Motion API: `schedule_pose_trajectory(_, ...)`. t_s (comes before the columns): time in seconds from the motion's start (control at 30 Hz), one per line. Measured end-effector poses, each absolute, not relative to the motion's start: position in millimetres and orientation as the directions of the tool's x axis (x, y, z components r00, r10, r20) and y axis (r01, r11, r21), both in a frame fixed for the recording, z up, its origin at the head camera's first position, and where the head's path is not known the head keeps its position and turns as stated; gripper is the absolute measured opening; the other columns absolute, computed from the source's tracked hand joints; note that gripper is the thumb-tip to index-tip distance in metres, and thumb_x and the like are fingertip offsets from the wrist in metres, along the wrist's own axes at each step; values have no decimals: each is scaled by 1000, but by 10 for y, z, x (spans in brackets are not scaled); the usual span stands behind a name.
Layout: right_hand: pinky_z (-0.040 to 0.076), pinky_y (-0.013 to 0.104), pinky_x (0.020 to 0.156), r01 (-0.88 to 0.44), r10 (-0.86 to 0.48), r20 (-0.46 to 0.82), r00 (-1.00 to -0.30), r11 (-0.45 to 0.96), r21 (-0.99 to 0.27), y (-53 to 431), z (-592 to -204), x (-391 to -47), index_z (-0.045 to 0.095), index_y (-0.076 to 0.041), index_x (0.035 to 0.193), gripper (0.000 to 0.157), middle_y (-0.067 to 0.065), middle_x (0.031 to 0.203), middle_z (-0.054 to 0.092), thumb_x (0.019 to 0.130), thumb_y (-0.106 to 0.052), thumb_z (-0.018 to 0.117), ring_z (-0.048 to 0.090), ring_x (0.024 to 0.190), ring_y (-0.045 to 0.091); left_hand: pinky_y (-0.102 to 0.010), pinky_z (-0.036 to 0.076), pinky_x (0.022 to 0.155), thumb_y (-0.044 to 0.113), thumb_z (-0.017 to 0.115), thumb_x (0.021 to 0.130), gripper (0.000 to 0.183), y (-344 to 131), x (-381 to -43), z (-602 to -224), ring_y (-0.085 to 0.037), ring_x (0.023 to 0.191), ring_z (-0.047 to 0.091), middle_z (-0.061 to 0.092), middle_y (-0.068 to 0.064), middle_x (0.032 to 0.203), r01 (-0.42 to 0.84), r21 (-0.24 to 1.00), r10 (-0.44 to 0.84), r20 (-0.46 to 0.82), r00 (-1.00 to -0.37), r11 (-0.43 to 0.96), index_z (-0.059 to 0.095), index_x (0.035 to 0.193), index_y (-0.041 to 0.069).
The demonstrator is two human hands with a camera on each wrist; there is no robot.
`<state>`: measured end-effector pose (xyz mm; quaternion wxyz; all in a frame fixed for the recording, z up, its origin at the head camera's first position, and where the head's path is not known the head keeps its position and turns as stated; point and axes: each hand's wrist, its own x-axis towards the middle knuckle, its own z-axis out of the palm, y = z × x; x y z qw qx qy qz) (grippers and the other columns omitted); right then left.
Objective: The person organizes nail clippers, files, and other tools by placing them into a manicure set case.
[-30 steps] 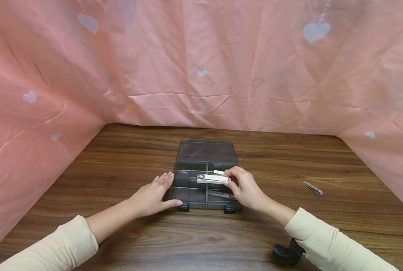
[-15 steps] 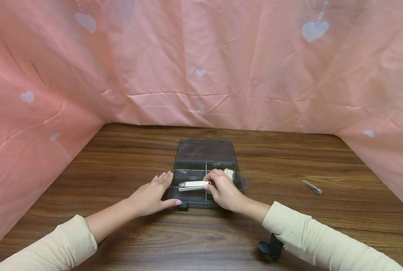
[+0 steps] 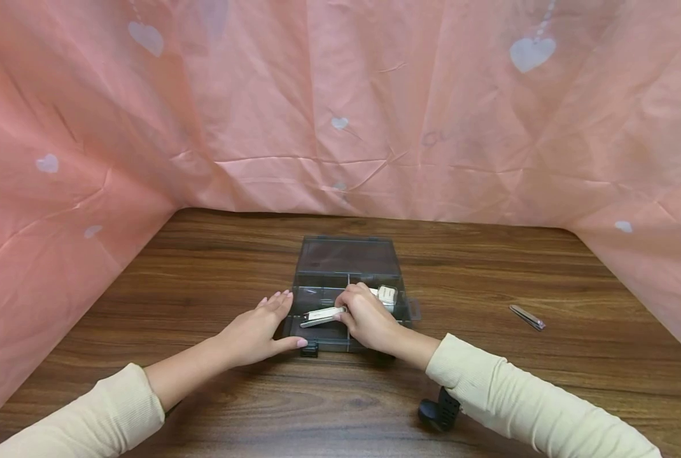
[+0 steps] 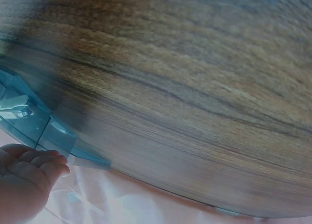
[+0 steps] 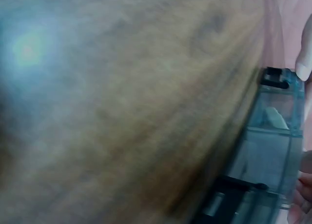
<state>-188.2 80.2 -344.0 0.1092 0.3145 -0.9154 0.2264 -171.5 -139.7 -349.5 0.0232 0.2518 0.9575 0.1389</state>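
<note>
In the head view, a translucent grey divided box [image 3: 349,254] lies on the wooden table with its lid folded back. My right hand [image 3: 366,318] pinches one end of a white nail clipper [image 3: 321,315] between thumb and fingers. The clipper's other end tilts down into the front left compartment. My left hand [image 3: 260,327] rests against the box's left side, fingers straight and thumb at the front left corner. From the left wrist, the clipper [image 4: 17,107] shows inside the box. My right fingers [image 5: 303,190] are partly cut off in the right wrist view.
A small white-topped item [image 3: 386,295] sits in the box's right part. A second, metallic nail clipper [image 3: 527,317] lies on the table to the right. Pink cloth [image 3: 340,159] with hearts hangs round the back and sides. A black device [image 3: 440,410] hangs beneath my right wrist.
My right hand has carried the white nail clipper left and toward me, from over the box's middle down into the front left compartment. My left hand has stayed in place.
</note>
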Motion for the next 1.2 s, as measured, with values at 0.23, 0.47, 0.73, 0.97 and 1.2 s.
schedule_pose_trajectory(0.23, 50, 27, 60, -663, -613, 275, -741, 733, -151, 740, -3372, -1888, 70, -6, 70, 8, 3, 74, 61, 77, -8, 72, 53, 73, 18, -49, 31, 111, 51, 61, 83, 85, -1397, -1707, -3491, -39, 135, 33, 35, -27, 143, 478, 290, 492, 29, -870, 829, 36, 138, -10)
schedule_pose_trajectory(0.47, 48, 25, 54, -688, -660, 300, -689, 725, 15, 711, -3423, -1903, 64, -10, 57, 22, 0, 67, 58, 75, 1, 67, 54, 70, 17, -49, 31, 110, 52, 61, 83, 86, -1403, -1708, -3510, -38, 135, 33, 35, -26, 144, 470, 309, 486, 30, -874, 827, 35, 138, -9)
schedule_pose_trajectory(0.73, 49, 20, 60, -727, -640, 361, -678, 655, -204, 890, -3370, -1917, 72, -10, 76, 8, -3, 76, 64, 82, -7, 67, 55, 75, 13, -49, 31, 111, 55, 59, 83, 88, -1409, -1716, -3514, -37, 136, 32, 34, -25, 145, 470, 301, 484, 28, -874, 830, 34, 139, -8)
schedule_pose_trajectory(0.97, 52, 20, 65, -731, -599, 439, -669, 635, -249, 1103, -3339, -1893, 72, -6, 84, 5, 0, 84, 66, 83, -8, 68, 58, 80, 13, -48, 27, 113, 54, 59, 83, 88, -1403, -1708, -3509, -36, 137, 30, 32, -25, 146, 468, 303, 484, 23, -875, 830, 33, 139, -8)
schedule_pose_trajectory(1.2, 53, 28, 70, -739, -541, 546, -640, 627, -246, 1347, -3356, -1847, 72, -4, 84, 5, 1, 84, 66, 79, -5, 71, 58, 83, 15, -48, 28, 112, 54, 60, 83, 88, -1402, -1705, -3514, -36, 137, 31, 33, -25, 146, 475, 295, 489, 32, -872, 829, 34, 139, -9)
